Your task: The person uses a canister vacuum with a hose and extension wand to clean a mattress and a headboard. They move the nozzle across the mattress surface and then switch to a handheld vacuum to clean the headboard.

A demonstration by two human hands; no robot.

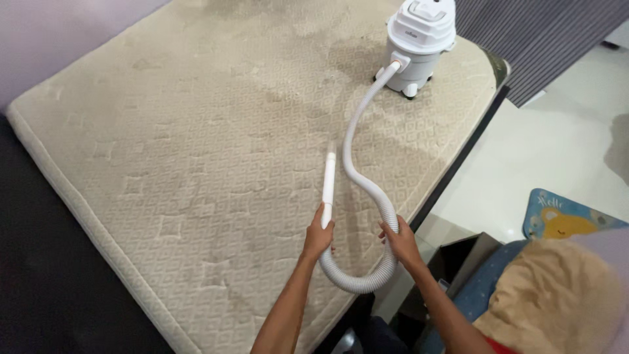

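My left hand [319,235] is shut on the white nozzle tube [328,178] of a vacuum, whose tip rests on a beige patterned mattress [183,151]. My right hand [400,240] grips the grey ribbed hose [359,172] where it loops down near the mattress's near edge. The hose curves up to a white canister vacuum [418,40] standing on the mattress's far right corner.
Darker stains mark the mattress near the canister. A white tiled floor [557,151] lies to the right, with a blue cartoon mat [563,216]. A brown cloth on a blue cushion [557,295] sits at the lower right. A striped dark surface [537,33] is at the top right.
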